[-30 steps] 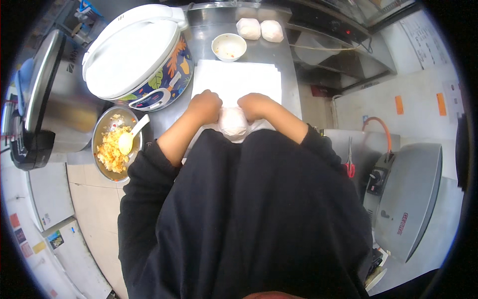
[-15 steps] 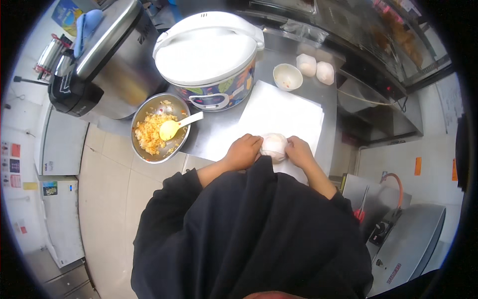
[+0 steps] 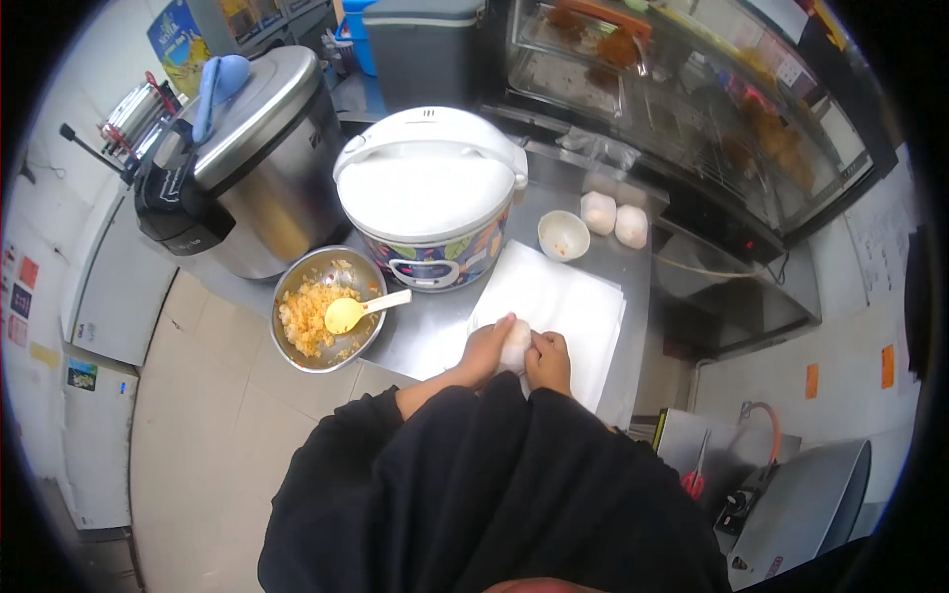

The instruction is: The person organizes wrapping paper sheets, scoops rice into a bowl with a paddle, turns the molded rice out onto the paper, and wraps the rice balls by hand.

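A round paper-wrapped packet is held over the near part of a stack of white paper sheets. My left hand is closed around its left side, and my right hand presses on its right side with bent fingers. What the packet contains is hidden by the wrapping. To the left, a steel bowl holds orange fried rice and a pale yellow serving spoon. Beyond the paper stand a small white bowl and two similar wrapped packets.
A white-lidded rice cooker with a patterned body stands behind the steel bowl. A big steel cooker is at the far left. A glass display case borders the counter at the back right. Red-handled scissors are at lower right.
Both hands have closed in around the packet, which looks rounder and more compact. The head view has tilted up, so the counter appears lower and more of the display case shows.
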Action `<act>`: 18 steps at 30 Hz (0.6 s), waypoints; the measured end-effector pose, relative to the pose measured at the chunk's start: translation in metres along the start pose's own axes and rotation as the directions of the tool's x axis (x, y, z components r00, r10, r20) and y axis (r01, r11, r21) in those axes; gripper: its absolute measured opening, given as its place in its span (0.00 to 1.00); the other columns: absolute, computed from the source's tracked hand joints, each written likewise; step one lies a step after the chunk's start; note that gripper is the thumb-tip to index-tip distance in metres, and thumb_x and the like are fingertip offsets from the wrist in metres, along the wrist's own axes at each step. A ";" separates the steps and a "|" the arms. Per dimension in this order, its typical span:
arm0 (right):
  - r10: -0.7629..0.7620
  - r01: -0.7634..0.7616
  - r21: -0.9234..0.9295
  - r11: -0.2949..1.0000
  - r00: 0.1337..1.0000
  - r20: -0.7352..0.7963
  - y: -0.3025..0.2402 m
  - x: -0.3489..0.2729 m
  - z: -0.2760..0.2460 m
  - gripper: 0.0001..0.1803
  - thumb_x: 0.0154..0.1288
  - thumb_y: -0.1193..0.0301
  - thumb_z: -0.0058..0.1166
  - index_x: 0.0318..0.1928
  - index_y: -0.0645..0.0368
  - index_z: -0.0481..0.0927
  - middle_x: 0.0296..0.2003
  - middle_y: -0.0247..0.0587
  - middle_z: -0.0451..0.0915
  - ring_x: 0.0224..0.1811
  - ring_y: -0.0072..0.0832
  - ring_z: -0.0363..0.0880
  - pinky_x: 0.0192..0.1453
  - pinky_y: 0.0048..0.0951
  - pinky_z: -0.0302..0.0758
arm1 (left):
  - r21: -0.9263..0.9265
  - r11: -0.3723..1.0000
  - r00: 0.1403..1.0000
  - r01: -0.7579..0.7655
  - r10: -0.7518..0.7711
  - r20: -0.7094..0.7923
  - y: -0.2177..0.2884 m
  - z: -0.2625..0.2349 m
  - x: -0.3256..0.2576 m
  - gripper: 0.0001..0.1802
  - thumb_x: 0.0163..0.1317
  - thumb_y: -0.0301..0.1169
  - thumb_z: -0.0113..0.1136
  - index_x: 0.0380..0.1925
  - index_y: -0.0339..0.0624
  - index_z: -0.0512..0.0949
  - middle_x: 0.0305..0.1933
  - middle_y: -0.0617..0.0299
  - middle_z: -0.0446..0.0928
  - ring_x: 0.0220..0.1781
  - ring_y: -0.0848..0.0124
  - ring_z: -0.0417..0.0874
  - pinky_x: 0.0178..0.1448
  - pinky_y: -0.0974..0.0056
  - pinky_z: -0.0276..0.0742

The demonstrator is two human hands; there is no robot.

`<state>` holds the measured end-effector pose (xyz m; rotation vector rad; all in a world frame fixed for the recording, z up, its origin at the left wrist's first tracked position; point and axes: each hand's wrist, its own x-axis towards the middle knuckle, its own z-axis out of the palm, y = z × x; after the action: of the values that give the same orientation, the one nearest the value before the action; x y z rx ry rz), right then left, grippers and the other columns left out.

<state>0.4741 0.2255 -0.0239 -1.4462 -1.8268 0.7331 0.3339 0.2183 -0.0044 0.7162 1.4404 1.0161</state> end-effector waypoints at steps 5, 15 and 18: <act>0.199 -0.263 0.344 0.901 0.957 0.211 0.008 -0.003 0.007 0.25 0.55 0.78 0.37 0.56 0.64 0.72 0.59 0.55 0.67 0.60 0.41 0.68 0.63 0.30 0.63 | 0.208 0.963 0.966 -0.172 0.206 -0.154 -0.018 0.005 0.005 0.31 0.60 0.52 0.52 0.42 0.29 0.76 0.39 0.46 0.79 0.43 0.59 0.79 0.48 0.60 0.71; 0.035 -0.182 0.405 0.896 0.938 0.346 -0.022 0.013 -0.009 0.48 0.43 0.60 0.70 0.63 0.63 0.59 0.53 0.56 0.70 0.57 0.39 0.70 0.61 0.33 0.65 | -0.585 0.801 0.987 0.122 -0.033 0.160 -0.035 0.007 0.003 0.26 0.71 0.48 0.31 0.55 0.41 0.66 0.51 0.55 0.73 0.49 0.66 0.75 0.53 0.62 0.70; 0.020 -0.168 0.363 0.916 0.926 0.377 -0.020 0.022 -0.018 0.45 0.43 0.64 0.70 0.61 0.60 0.60 0.51 0.54 0.72 0.53 0.38 0.73 0.57 0.34 0.69 | -0.618 0.775 0.984 0.127 -0.018 0.180 -0.020 0.011 -0.002 0.31 0.70 0.52 0.27 0.59 0.41 0.63 0.54 0.54 0.71 0.55 0.65 0.73 0.61 0.61 0.66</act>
<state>0.4736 0.2430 0.0066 -1.1936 -1.7453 1.4121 0.3476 0.2095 -0.0208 0.2351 0.8821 1.2531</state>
